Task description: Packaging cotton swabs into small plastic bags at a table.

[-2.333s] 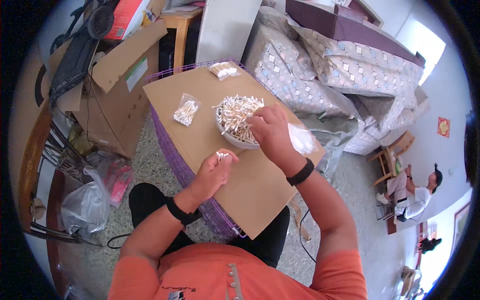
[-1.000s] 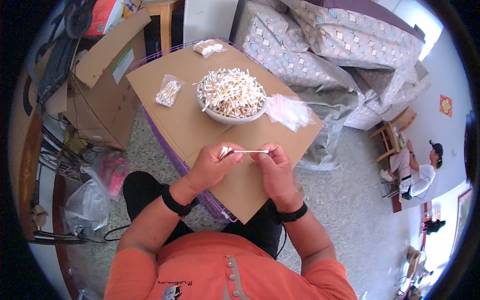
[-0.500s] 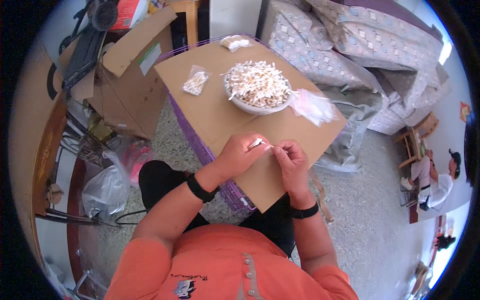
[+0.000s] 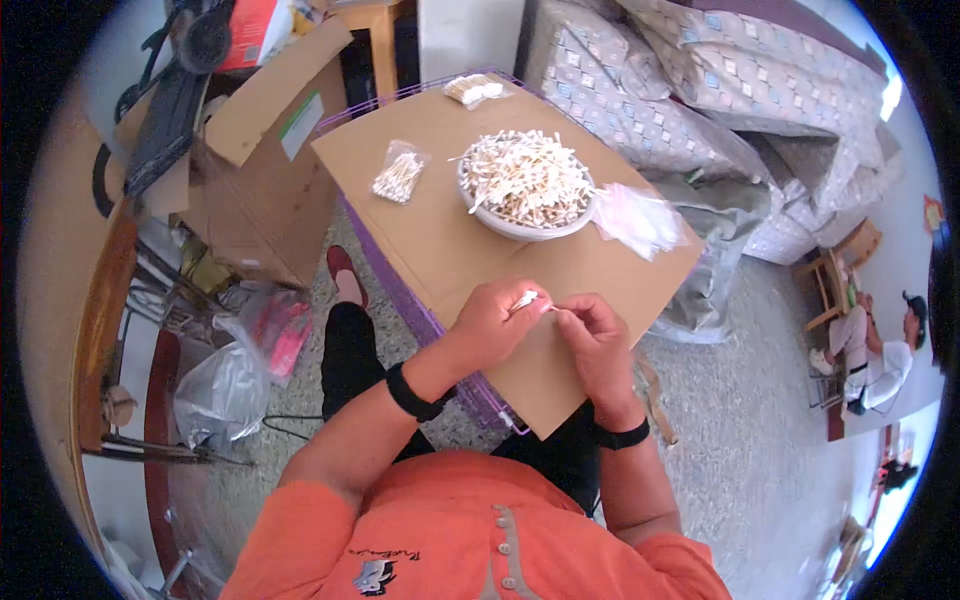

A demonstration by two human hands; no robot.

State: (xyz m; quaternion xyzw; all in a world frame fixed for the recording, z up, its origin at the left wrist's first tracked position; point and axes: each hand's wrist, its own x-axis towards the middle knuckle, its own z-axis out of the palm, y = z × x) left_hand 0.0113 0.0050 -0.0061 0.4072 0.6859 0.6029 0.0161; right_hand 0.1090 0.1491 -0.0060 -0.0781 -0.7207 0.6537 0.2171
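My left hand (image 4: 490, 325) is closed round a small bunch of cotton swabs (image 4: 524, 299), whose white tips stick out by the thumb. Right beside it, my right hand (image 4: 601, 348) pinches the end of what looks like a single thin swab at the left thumb. Both hands are above the near part of a brown cardboard sheet (image 4: 420, 235). Beyond them stands a pale bowl (image 4: 520, 232) heaped with loose cotton swabs (image 4: 528, 175). Clear plastic bags (image 4: 640, 222) lie against its right side. A bag of swabs (image 4: 400, 175) rests to its left, another swab pack (image 4: 474, 91) at the far edge.
The cardboard lies on a purple wire frame (image 4: 390, 270). An open carton (image 4: 265, 190) and a clear plastic bag (image 4: 222, 390) are at the left. Wrapped patterned cushions (image 4: 640, 110) fill the far right. Another person (image 4: 875, 355) sits far off at the right.
My left leg has stretched forward, so a red shoe now shows left of the table. The hands stay together, with the fingers slightly shifted; the whole view has moved a little.
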